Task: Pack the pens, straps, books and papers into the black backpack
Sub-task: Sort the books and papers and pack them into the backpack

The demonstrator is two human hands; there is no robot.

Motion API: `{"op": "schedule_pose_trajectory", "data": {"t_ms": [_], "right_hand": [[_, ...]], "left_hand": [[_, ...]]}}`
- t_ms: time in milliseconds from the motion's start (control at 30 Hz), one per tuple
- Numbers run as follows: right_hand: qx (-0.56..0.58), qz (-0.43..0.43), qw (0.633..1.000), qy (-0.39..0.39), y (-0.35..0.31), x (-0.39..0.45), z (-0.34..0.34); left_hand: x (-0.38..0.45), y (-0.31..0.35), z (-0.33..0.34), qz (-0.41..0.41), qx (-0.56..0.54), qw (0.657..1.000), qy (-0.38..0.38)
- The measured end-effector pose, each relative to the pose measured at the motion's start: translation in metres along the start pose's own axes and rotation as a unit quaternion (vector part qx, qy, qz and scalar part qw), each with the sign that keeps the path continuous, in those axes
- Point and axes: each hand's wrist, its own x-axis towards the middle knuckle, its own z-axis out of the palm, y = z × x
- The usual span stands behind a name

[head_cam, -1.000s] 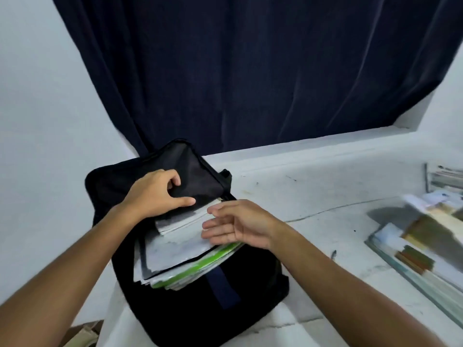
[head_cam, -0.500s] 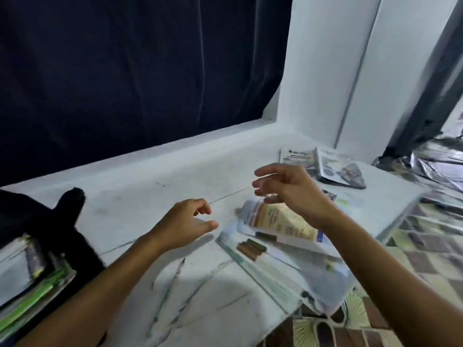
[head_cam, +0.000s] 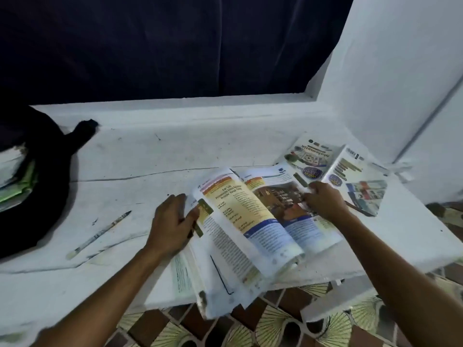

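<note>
An open colourful textbook [head_cam: 253, 221] lies on top of a pile of papers [head_cam: 200, 276] on the white ledge. My left hand [head_cam: 172, 221] grips the book's left edge, thumb on the page. My right hand [head_cam: 323, 201] holds its far right page near the top. The black backpack [head_cam: 47, 186] sits at the far left, with books and green-edged papers [head_cam: 17, 179] showing in its mouth. A pen [head_cam: 99, 234] lies loose on the ledge between the backpack and my left hand.
A second open booklet [head_cam: 333, 169] lies behind the textbook, near the white wall corner. A dark curtain [head_cam: 175, 46] hangs above the ledge [head_cam: 150, 156]. The paper pile overhangs the ledge's front edge above a patterned tiled floor [head_cam: 275, 326].
My view and both hands swung right, away from the backpack to the book pile. Both hands, which hovered free half a second ago, now hold the open textbook.
</note>
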Motion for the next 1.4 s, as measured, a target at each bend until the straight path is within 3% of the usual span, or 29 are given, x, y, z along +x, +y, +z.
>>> {"op": "schedule_pose_trajectory", "data": {"t_ms": [67, 133, 267, 367, 433, 633, 700, 800, 900, 1100, 1267, 1333, 1400], "right_hand": [[-0.057, -0.018, 0.998, -0.008, -0.004, -0.004, 0.004], [-0.088, -0.025, 0.996, -0.02, -0.004, -0.001, 0.009], [-0.095, -0.039, 0.995, -0.019, -0.005, 0.005, 0.006], [-0.062, -0.032, 0.997, -0.019, -0.009, 0.003, 0.004], [-0.018, -0.018, 0.999, -0.032, -0.009, 0.005, 0.008], [0.192, 0.039, 0.978, -0.073, -0.003, 0.016, 0.005], [0.277, 0.056, 0.954, -0.102, -0.001, 0.02, 0.0], [0.346, 0.068, 0.924, -0.151, 0.001, 0.025, -0.002], [0.382, 0.076, 0.898, -0.203, -0.001, 0.023, -0.007], [0.438, 0.047, 0.831, -0.34, 0.004, 0.022, -0.022], [0.538, 0.065, 0.79, -0.286, -0.003, 0.007, -0.022], [0.567, 0.073, 0.766, -0.294, -0.001, 0.001, -0.025], [0.571, 0.08, 0.768, -0.28, 0.003, -0.003, -0.026]], "left_hand": [[-0.007, 0.0, 0.006, -0.056, -0.051, 0.996, 0.05], [-0.009, 0.016, 0.003, -0.175, -0.123, 0.973, 0.089], [0.003, 0.024, -0.019, -0.333, -0.381, 0.857, 0.098], [0.012, 0.019, -0.035, -0.382, -0.419, 0.818, 0.101], [0.014, 0.016, -0.038, -0.382, -0.405, 0.824, 0.107], [0.018, 0.014, -0.044, -0.304, -0.258, 0.913, 0.087], [0.022, 0.016, -0.052, -0.323, -0.287, 0.9, 0.05], [0.026, 0.02, -0.064, -0.337, -0.373, 0.861, -0.077], [0.034, 0.021, -0.072, -0.285, -0.366, 0.872, -0.155], [0.076, 0.076, -0.066, -0.243, -0.422, 0.862, -0.144], [0.108, 0.13, 0.004, -0.249, -0.362, 0.882, -0.171], [0.107, 0.147, 0.037, -0.262, -0.356, 0.876, -0.193], [0.103, 0.158, 0.064, -0.268, -0.372, 0.858, -0.231]]}}
